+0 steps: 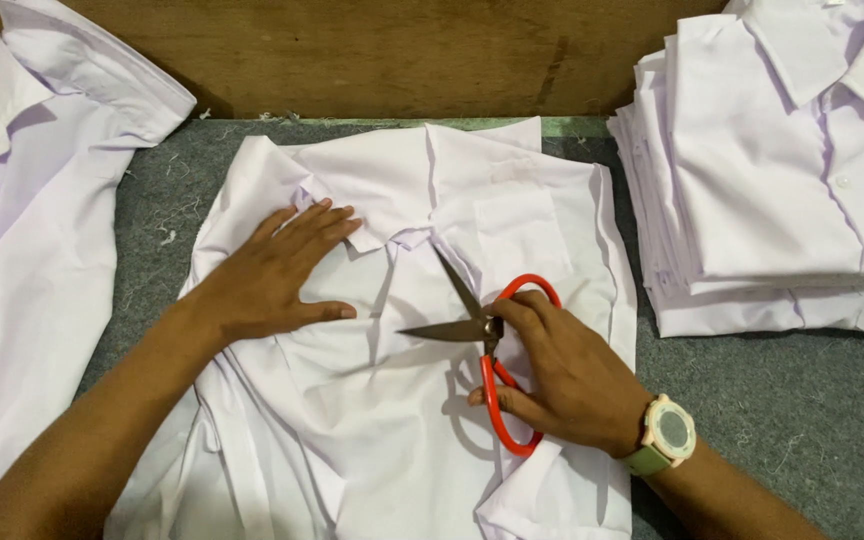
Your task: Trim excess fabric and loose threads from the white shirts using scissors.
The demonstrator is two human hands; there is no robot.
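Scissors with red-orange loop handles and dark blades are gripped in the right hand, which is closed around the handles with the fingers curled over the upper loop and the thumb at the lower one. The blades are held open in a V, 1 tip directed up toward the collar and the other directed left, both lying just above the fabric near the shirt front. A white shirt is spread flat, front up, on the grey felt table covering, with its collar toward the far edge and a chest pocket visible beside the upper blade. The left hand is laid palm down on the shirt, fingers extended and held close together, thumb spread to the side; the fingertips are placed touching the left collar point. A wristwatch with a pale case and a light green strap is worn on the right wrist. A stack of folded white shirts is positioned at the right of the table, well apart from both hands. A further loose white shirt is draped at the left edge. A brown wooden board is set along the far side of the table.
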